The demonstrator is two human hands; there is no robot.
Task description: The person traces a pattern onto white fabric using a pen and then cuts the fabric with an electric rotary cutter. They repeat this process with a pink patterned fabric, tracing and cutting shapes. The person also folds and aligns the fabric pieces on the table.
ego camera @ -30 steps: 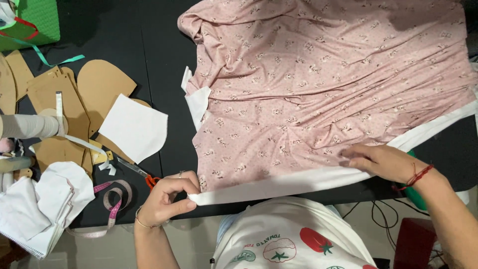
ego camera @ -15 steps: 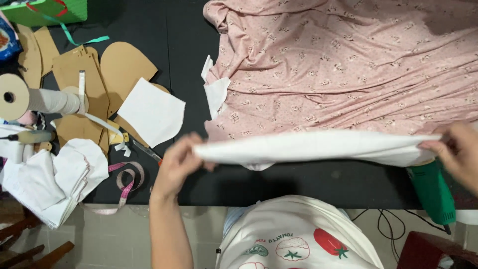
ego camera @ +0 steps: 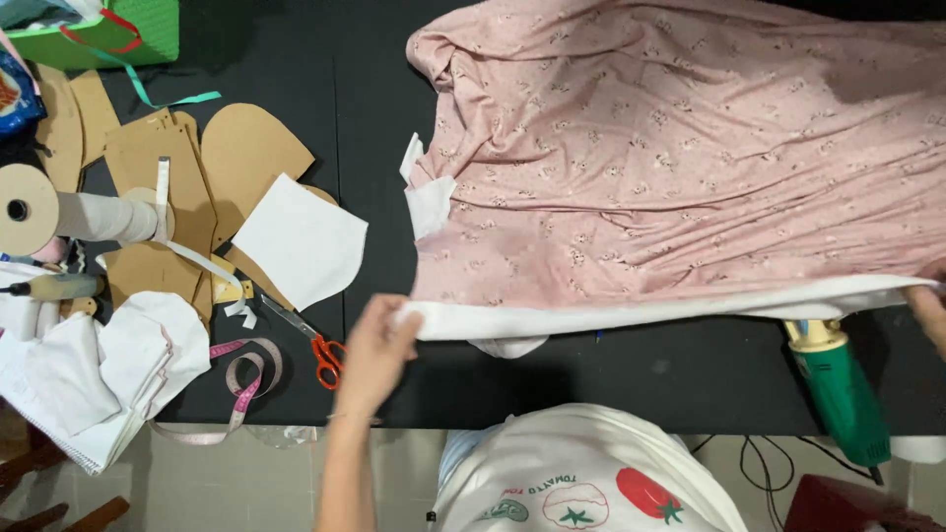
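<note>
**A:** Hands first, please: what are they doing?

**B:** The left hand (ego camera: 372,347), at about 7 o'clock in the view, is closed in a pinch on one end of a long white fabric strip (ego camera: 631,313). The forearm rises from the bottom edge, wrist bent slightly toward 1 o'clock. The right hand (ego camera: 929,307) sits at 3 o'clock, mostly cut off by the frame; its fingers meet the strip's other end, but whether they are clamped on it cannot be told.

**A:** Where is the strip?

**B:** Stretched between the hands, running from 7 to 3 o'clock along the near hem of a pink flowered cloth (ego camera: 690,158), touching it.

**A:** And around that?

**B:** A black table (ego camera: 374,99). Toward 9 o'clock lie brown card patterns (ego camera: 246,148), a white paper pattern piece (ego camera: 301,238), orange-handled scissors (ego camera: 317,347), a pink tape measure (ego camera: 241,379), a roll on a cardboard core (ego camera: 69,212) and folded white cloth (ego camera: 94,369). At 4 o'clock, a green tool with a yellow collar (ego camera: 838,389). A green box (ego camera: 108,34) sits at 11 o'clock. Pale floor shows below the table edge.

**A:** Any change from half a second ago?

**B:** The strip was lifted, bowed and clear of the pink cloth; now it lies lower, flatter, against the hem.
</note>
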